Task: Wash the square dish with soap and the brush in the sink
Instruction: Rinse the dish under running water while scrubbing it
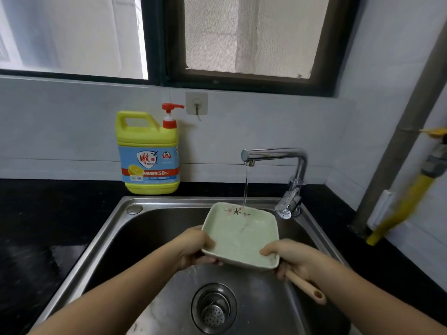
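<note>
I grasp the square dish (239, 235): left hand (196, 247) at 8 o'clock, right hand (290, 257) at 4; faucet stream (246, 187) strikes 12.

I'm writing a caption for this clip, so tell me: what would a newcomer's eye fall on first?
The pale green square dish, held by the left hand and right hand over the sink, the tap running water onto its far edge. Then the bright yellow soap bottle with a red pump, on the black counter behind the sink. The right hand also holds a brush handle.
</note>
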Demonstrator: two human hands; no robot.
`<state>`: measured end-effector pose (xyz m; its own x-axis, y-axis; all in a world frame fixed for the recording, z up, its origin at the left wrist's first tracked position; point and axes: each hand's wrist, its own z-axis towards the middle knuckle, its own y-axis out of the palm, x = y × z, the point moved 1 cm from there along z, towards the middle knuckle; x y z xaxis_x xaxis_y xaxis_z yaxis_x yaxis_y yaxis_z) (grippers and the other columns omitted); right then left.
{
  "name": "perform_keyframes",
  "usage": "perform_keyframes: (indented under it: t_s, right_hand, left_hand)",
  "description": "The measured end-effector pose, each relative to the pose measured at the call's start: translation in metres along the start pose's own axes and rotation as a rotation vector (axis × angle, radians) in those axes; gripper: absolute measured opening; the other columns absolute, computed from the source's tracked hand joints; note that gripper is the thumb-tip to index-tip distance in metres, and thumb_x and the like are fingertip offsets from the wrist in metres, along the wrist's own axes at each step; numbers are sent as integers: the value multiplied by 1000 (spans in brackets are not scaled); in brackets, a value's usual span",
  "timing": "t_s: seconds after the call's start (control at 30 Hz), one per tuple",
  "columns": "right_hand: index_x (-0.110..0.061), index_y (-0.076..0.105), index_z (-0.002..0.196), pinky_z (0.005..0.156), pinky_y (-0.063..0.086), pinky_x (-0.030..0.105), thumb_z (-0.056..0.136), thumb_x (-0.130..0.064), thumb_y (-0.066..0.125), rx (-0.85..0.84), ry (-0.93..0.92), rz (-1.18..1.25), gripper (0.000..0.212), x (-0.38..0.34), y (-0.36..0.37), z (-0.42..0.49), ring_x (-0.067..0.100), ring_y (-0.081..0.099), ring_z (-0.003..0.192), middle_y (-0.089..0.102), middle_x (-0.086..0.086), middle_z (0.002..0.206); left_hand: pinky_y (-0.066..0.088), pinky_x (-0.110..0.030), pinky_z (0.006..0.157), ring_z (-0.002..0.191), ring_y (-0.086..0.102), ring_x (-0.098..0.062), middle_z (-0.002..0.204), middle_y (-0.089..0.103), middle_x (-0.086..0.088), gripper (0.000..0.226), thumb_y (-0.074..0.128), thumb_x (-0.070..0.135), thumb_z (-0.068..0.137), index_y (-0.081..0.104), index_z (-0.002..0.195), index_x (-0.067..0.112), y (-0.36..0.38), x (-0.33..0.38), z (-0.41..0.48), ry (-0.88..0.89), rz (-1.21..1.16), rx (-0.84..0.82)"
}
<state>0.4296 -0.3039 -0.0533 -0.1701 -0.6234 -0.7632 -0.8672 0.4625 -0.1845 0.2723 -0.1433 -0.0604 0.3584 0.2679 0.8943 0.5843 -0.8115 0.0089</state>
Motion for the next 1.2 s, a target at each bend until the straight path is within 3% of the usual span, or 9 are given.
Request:
perform_keyframes:
  t_s: [0.1, 0.23, 0.37, 0.63, 0.77, 0.9, 0.97, 1.07, 1.2]
  right_hand:
    - [-7, 60, 97, 35, 26, 17, 91, -7, 53, -27, -93, -52, 10, 9, 7, 4, 10, 36, 43, 55, 3, 60]
    - [-12, 64, 94, 42, 43, 19, 89, -5, 48, 115, -330, -150, 18, 4, 21, 0, 10, 61, 58, 66, 4, 77]
    - [-11, 59, 117, 78, 51, 29, 91, -10, 45, 295, -496, -323, 30, -7, 30, 4, 21, 63, 97, 67, 6, 109]
    - [-11, 49, 127, 79, 47, 30, 98, -20, 37, 489, -631, -625, 32, -25, 35, 8, 27, 59, 102, 62, 12, 115]
    - [-16, 37, 136, 83, 49, 38, 99, -23, 39, 612, -680, -779, 38, -21, 31, 9, 30, 57, 101, 56, 12, 113]
    - [-14, 21, 146, 75, 52, 36, 93, -16, 53, 701, -719, -1010, 62, -15, 28, 4, 29, 60, 90, 51, 13, 111]
    - [-8, 31, 144, 56, 48, 30, 82, -11, 67, 772, -799, -1095, 72, -14, 28, 3, 26, 61, 70, 55, 13, 96]
    - [1, 55, 127, 36, 38, 23, 54, -2, 86, 873, -925, -1136, 79, -12, 29, 6, 19, 51, 42, 54, 11, 70]
    - [5, 54, 127, 37, 41, 23, 49, 0, 88, 908, -1013, -1131, 84, -9, 23, 2, 18, 51, 45, 54, 12, 70]
  left_hand:
    - [57, -33, 54, 80, 64, -28, 105, 63, -15, 44, 50, -4, 87, 51, 124, 20, -8, -5, -1, 103, 51, 26]
    - [52, -54, 84, 89, 63, -32, 104, 64, -11, 41, 63, 13, 73, 55, 111, 27, -14, -12, -7, 151, 52, 42]
    - [57, -45, 68, 93, 62, -31, 110, 62, -13, 38, 51, 3, 89, 49, 124, 17, -10, -15, -4, 128, 42, 153]
    - [55, -45, 76, 93, 62, -30, 107, 61, -14, 32, 56, 22, 92, 49, 120, 7, -9, 1, -9, 97, -121, 189]
    - [48, -48, 87, 99, 60, -35, 110, 61, -18, 48, 47, 41, 93, 52, 122, 3, -12, 17, -12, 73, -261, 125]
    - [52, -50, 84, 111, 55, -40, 127, 54, -21, 65, 50, 54, 87, 47, 130, 5, -7, 30, -11, 71, -424, 51]
    - [51, -51, 87, 113, 54, -38, 125, 56, -18, 59, 54, 53, 86, 52, 125, 10, 1, 38, -12, 75, -460, 13]
    - [54, -47, 80, 106, 59, -35, 109, 64, -18, 41, 62, 39, 85, 59, 109, 6, 17, 52, -16, 58, -530, -10]
    - [55, -39, 67, 86, 62, -30, 91, 62, -19, 15, 64, 13, 86, 56, 94, 2, 39, 65, -24, 38, -659, 47]
